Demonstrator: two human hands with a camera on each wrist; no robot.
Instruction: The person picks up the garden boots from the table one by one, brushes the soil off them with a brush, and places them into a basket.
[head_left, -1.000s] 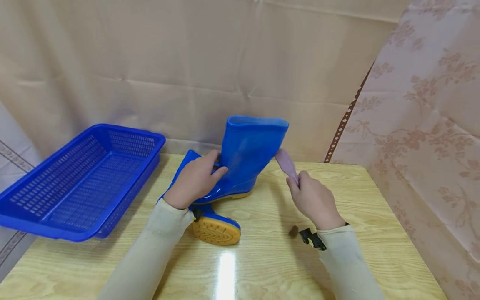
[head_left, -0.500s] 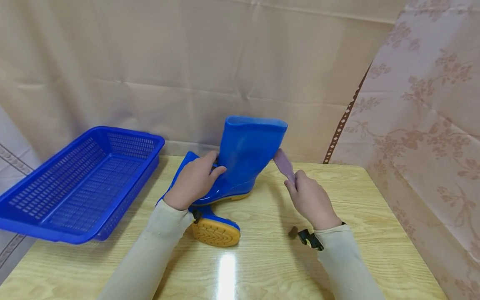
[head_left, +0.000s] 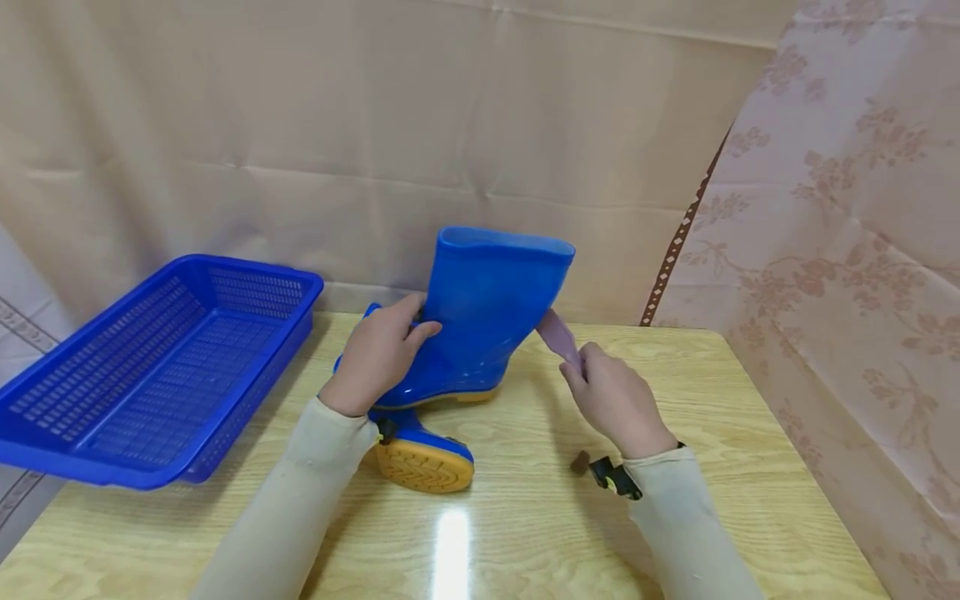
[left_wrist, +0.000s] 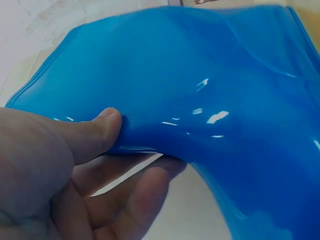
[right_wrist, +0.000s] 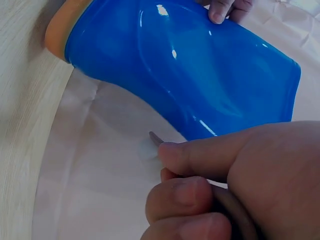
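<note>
A blue rain boot (head_left: 487, 308) with a yellow sole stands at the middle of the table, shaft upward. My left hand (head_left: 375, 354) pinches the front of its shaft; the left wrist view shows the thumb on the blue rubber (left_wrist: 165, 75) and other fingers behind its edge. In my right hand (head_left: 618, 400) is a mauve, flat-headed brush-like tool (head_left: 558, 337), gripped by its handle. Its head meets the back edge of the boot's shaft, and whatever its working face carries is hidden. A second blue boot (head_left: 426, 467) lies under my left wrist, sole toward me.
A blue perforated plastic basket (head_left: 258, 412) stands to the left on the wooden table (head_left: 525, 517). Beige cloth (head_left: 300, 108) hangs behind the table, with flowered cloth (head_left: 862, 275) along the right side.
The held boot has shifted slightly left with my left hand, its shaft turning a little. The mauve tool has moved slightly down and left along the boot's back edge.
</note>
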